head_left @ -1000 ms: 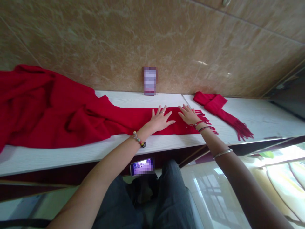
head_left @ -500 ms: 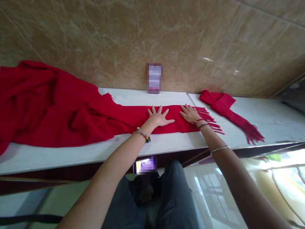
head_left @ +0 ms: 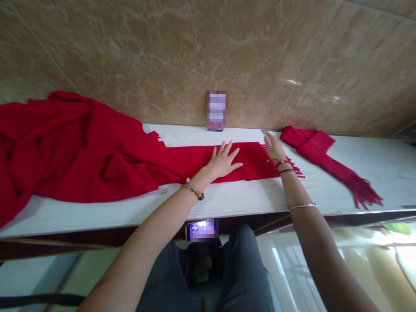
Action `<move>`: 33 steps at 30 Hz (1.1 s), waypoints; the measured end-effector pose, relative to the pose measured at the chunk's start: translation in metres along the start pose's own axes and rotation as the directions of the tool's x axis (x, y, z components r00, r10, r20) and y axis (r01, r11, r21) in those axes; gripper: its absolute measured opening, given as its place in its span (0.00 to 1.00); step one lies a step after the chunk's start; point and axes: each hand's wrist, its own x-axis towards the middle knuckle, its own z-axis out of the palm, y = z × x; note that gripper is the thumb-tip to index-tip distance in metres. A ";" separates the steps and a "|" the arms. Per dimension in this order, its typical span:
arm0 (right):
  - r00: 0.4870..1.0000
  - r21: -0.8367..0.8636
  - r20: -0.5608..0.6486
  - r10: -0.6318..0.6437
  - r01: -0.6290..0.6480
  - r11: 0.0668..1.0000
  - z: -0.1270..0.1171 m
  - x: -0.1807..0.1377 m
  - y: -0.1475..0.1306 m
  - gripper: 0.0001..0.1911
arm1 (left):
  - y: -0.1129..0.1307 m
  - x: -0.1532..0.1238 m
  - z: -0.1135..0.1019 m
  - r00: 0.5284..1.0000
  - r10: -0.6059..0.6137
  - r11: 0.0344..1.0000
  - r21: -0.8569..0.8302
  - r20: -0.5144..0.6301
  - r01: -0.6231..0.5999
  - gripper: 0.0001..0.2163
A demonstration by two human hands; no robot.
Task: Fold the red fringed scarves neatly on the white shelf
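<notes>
A long red scarf (head_left: 256,160) lies along the white ledge, flat and narrow in its right half, with a fringe at the right end. On the left it runs into a big rumpled heap of red cloth (head_left: 94,151). My left hand (head_left: 221,164) rests on the flat part with its fingers spread. Over the fringe is my right hand (head_left: 274,146), turned on edge; its fingers are blurred and partly hidden. Further right sits a second red scarf (head_left: 313,145), folded over itself, its fringed tail pointing toward the ledge's front edge.
A phone-like device (head_left: 216,110) leans against the marbled brown wall (head_left: 146,56) behind the white ledge (head_left: 107,216). Another phone (head_left: 201,229), its screen lit, is below the front edge, above my knees. Shiny floor (head_left: 286,264) shows at the lower right.
My right hand, earlier spread flat on the scarf, has shifted right onto the fringe and turned on edge. My left hand stays on the cloth. The view has shifted slightly.
</notes>
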 end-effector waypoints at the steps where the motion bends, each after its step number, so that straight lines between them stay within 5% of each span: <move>1: 0.993 0.063 -0.108 0.054 -0.047 0.997 -0.005 0.002 0.007 0.30 | 0.004 -0.001 0.001 0.998 0.058 0.998 -0.006 0.022 -0.058 0.31; 3: 0.954 0.148 -0.250 0.167 -0.133 0.980 -0.013 0.004 0.017 0.31 | 0.011 -0.001 0.003 0.985 0.137 0.991 -0.009 0.103 -0.137 0.31; 5: 0.942 0.168 -0.261 0.213 -0.173 0.971 -0.016 0.004 0.018 0.30 | 0.013 -0.001 0.004 0.971 0.169 0.985 0.004 0.168 -0.172 0.30; 9: 1.000 0.078 0.026 -0.011 0.009 0.997 -0.004 -0.004 0.001 0.26 | 0.011 0.000 0.006 0.969 0.176 0.982 0.035 0.171 -0.185 0.30; 12: 0.940 -0.050 0.301 -0.161 0.184 0.982 0.010 -0.012 -0.014 0.26 | 0.011 -0.002 0.005 0.970 0.165 0.985 0.030 0.177 -0.173 0.31; 15: 0.895 -0.172 0.422 -0.142 0.233 0.957 0.016 -0.018 -0.021 0.26 | 0.013 -0.005 0.003 0.962 0.164 0.985 0.022 0.216 -0.173 0.33; 33: 0.924 -0.140 0.349 -0.155 0.215 0.967 0.010 -0.018 -0.014 0.25 | 0.018 -0.017 -0.021 0.837 0.394 0.918 -0.122 0.380 -0.377 0.19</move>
